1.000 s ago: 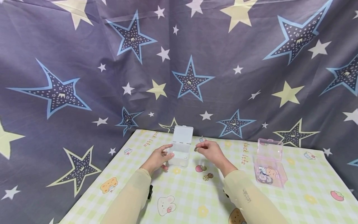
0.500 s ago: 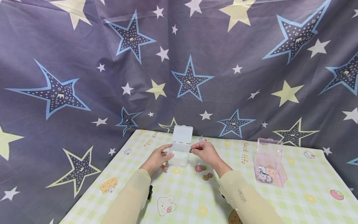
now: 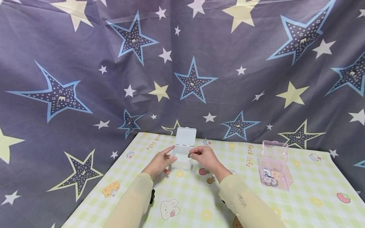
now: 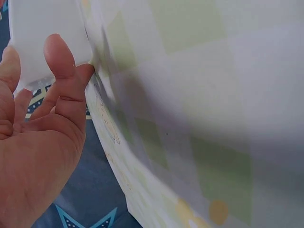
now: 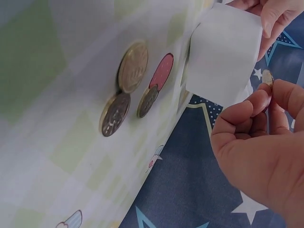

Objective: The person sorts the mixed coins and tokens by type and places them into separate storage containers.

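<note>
A small white plastic box (image 3: 182, 165) stands on the table with its lid (image 3: 186, 136) raised at the back. My left hand (image 3: 160, 162) holds its left side, the thumb toward the front and the index finger farther back. Between thumb and fingertips my right hand (image 3: 206, 158) pinches a coin (image 5: 268, 77) over the right part of the box opening. Nearer me and to the right lie a gold-coloured coin (image 5: 133, 66), a darker coin (image 5: 115, 114) and a third coin (image 5: 147, 100) beside a printed strawberry. A small pale spot shows inside the box; I cannot tell what it is.
A second box, clear pink (image 3: 275, 175) with its lid up, stands at the right of the table. Under everything lies a green-checked tablecloth (image 3: 191, 205) with printed cartoons. A dark star-patterned curtain (image 3: 194, 114) hangs right behind the table's far edge.
My right hand has moved left with the pinched coin, from beside the box to over its opening. My left hand stays at the box, and the coins on the table have not moved.
</note>
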Available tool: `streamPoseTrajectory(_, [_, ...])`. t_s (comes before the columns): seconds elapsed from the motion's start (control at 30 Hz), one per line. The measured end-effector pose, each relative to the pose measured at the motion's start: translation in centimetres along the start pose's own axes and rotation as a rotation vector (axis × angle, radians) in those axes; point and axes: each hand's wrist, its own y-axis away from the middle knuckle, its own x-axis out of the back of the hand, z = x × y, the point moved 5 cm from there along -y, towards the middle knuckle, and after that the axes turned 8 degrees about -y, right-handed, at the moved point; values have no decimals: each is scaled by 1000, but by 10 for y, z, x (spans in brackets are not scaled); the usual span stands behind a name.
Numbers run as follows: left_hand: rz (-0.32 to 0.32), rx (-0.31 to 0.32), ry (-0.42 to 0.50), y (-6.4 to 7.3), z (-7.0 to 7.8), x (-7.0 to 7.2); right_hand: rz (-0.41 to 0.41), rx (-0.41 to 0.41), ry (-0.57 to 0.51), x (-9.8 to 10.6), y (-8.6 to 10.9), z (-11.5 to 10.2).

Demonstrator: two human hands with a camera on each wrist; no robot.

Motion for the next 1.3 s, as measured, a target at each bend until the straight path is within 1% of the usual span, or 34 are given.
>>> streamPoseTrajectory(0.2, [7,18,-31,1,-2,0,-26,-18,2,-8,0,0])
streamPoseTrajectory(0.47, [8,24,-58,0,-1,0,-24,-30,4,-13,-1,-1])
streamPoseTrajectory(0.6, [7,20,-71,-1,0,0,-34,-39,-7,-14,-2,0])
streamPoseTrajectory(0.83, [-4,1,-74,1,1,0,-26,-26,-8,-17,-3,0])
streamPoseTrajectory(1.17, [-6,-2,-104,0,3,1,-45,-40,7,-22,-4,-2])
streamPoseTrajectory(1.3, [-10,0,-99,-1,4,1,-49,-41,14,-22,-4,-2])
